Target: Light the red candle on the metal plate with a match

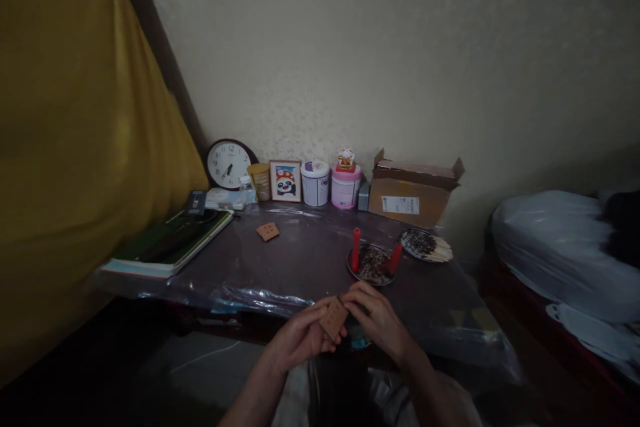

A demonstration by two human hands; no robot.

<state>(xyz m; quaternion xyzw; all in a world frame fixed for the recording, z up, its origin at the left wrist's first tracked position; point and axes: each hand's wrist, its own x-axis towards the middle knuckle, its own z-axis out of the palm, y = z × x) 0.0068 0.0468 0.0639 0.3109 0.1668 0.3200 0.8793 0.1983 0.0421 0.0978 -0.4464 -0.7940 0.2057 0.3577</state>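
My left hand (305, 333) is closed around a small flat brown piece (333, 318) with faint marks on its face, held tilted just in front of the table's near edge. My right hand (373, 317) pinches at the upper corner of that piece; a tiny dark bit shows by the fingertips, too small to name. On the table lie similar brown pieces (269, 231) with reddish marks. Beyond my right hand, a round dish (349, 265) holds dark crumbly matter and two red cylinders (356, 250), one upright, one leaning.
A second dish of pale, dark-ended sticks (434, 248) sits to the right. Along the wall stand a clock (230, 165), a panda picture (285, 181), two tubs (315, 183) and an open cardboard box (413, 193). Books (173, 243) lie left on the plastic-covered table (310, 253).
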